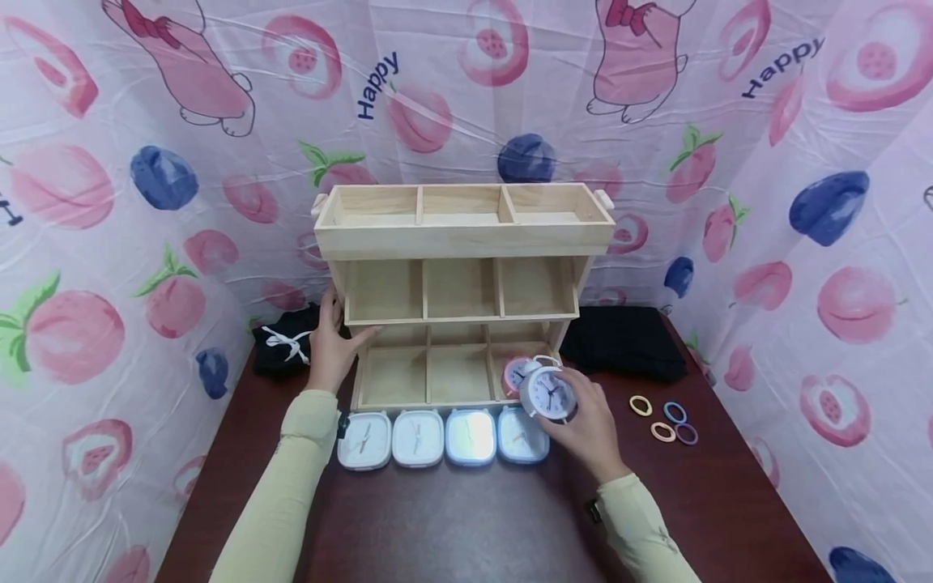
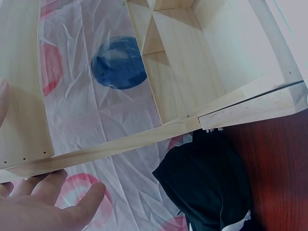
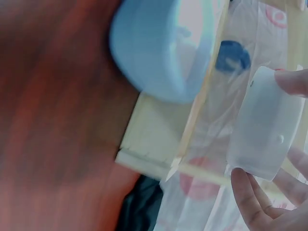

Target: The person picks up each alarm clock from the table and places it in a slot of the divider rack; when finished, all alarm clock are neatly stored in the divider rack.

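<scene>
Dark wooden table (image 1: 452, 518), fruit-print cloth walls (image 1: 109, 243), perhaps plastic-covered.

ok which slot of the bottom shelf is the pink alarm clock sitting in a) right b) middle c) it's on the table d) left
a, the pink alarm clock sits in the right compartment of the wooden shelf unit's bottom tier, just behind the white alarm clock that the right hand holds in front of it.

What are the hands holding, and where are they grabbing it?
The right hand holds a white alarm clock by its round body, fingers around the rim and back. The left hand holds nothing; it rests on the wooden shelf at its left side.
</scene>
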{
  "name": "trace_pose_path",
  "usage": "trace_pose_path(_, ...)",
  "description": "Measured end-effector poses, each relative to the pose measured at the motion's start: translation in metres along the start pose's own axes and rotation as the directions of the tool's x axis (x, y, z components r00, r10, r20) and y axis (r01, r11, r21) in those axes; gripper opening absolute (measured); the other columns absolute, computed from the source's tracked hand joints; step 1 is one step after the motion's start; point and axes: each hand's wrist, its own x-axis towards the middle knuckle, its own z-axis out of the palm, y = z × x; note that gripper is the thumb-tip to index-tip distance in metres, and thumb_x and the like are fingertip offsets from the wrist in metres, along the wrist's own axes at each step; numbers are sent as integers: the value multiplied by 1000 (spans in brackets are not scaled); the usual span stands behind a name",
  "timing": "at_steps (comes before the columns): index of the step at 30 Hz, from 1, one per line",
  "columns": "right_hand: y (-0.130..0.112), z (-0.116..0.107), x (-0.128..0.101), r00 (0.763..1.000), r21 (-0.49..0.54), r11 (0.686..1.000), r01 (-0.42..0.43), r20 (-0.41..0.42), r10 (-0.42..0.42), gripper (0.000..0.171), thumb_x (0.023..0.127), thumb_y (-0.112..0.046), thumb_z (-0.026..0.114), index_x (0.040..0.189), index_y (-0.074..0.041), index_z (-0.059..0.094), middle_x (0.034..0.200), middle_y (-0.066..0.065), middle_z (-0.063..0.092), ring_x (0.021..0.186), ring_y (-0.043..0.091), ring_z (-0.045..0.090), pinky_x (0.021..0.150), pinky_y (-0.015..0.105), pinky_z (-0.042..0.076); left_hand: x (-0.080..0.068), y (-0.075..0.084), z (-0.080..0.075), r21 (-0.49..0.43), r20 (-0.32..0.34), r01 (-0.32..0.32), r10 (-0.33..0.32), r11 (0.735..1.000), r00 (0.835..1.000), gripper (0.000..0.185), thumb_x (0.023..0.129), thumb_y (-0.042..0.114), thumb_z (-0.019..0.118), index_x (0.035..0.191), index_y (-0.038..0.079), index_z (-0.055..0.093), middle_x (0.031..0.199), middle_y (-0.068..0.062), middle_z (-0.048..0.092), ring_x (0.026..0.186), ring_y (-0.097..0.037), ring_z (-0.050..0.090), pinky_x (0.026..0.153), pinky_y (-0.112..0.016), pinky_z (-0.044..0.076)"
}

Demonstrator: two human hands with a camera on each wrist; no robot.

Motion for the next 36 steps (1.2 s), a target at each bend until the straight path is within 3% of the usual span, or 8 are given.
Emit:
trace_pose_path(6, -16, 21, 23, 998, 42, 998, 44, 32, -45, 74, 61, -15, 100, 128, -3, 70, 142, 21, 66, 125, 42, 59, 103, 57, 52, -1, 1, 0, -15, -2, -12, 12, 1000, 1000, 113, 89, 22, 90, 171, 42, 15, 176, -10, 28, 162, -27, 33, 130, -50, 35)
trace_pose_path(9, -23, 32, 34, 996, 61, 996, 66, 56, -69, 68, 62, -14, 99, 123, -2, 70, 138, 22, 68, 132, 45, 58, 119, 63, 43, -1, 1, 1, -10, 0, -2, 2, 1000, 1000, 113, 89, 22, 90, 171, 42, 15, 176, -11, 28, 162, -28, 34, 130, -50, 35)
trace_pose_path(11, -28, 38, 40, 994, 72, 995, 66, 84, -72, 64, 63, -15, 99, 119, -4, 70, 138, 21, 68, 132, 44, 58, 123, 64, 38, 0, 1, 0, -12, 1, 2, -2, 1000, 1000, 114, 88, 22, 90, 171, 42, 15, 176, -11, 28, 162, -28, 34, 130, -50, 35)
trace_pose_path(13, -32, 45, 46, 991, 70, 996, 61, 114, -69, 61, 64, -16, 100, 116, -6, 69, 138, 19, 68, 127, 42, 60, 121, 61, 41, 0, 1, 0, -19, 1, 4, -4, 1000, 1000, 114, 88, 22, 90, 171, 42, 15, 177, -10, 27, 162, -28, 34, 130, -50, 35)
trace_pose_path(17, -42, 58, 55, 984, 56, 998, 38, 170, -47, 59, 64, -22, 101, 112, -11, 69, 132, 13, 70, 119, 38, 61, 102, 54, 51, 0, 1, -1, -28, 2, 2, -2, 1000, 1000, 114, 88, 23, 91, 171, 43, 15, 177, -10, 27, 162, -27, 33, 130, -51, 35)
trace_pose_path(26, -52, 91, 69, 962, 89, 996, 27, 267, -50, 57, 65, -27, 101, 110, -11, 71, 126, 13, 74, 120, 38, 65, 105, 55, 52, -1, 1, -2, -20, 4, -2, 2, 1000, 1000, 114, 88, 25, 91, 171, 43, 15, 176, -11, 29, 161, -29, 35, 129, -53, 36)
trace_pose_path(36, -52, 118, 78, 928, 43, 999, -17, 373, 0, 53, 66, -32, 102, 108, -15, 74, 119, 9, 76, 109, 34, 67, 94, 49, 58, -1, 1, -1, -32, -3, -22, 22, 999, 1000, 112, 88, 24, 91, 170, 43, 17, 176, -9, 29, 162, -26, 34, 130, -51, 35)
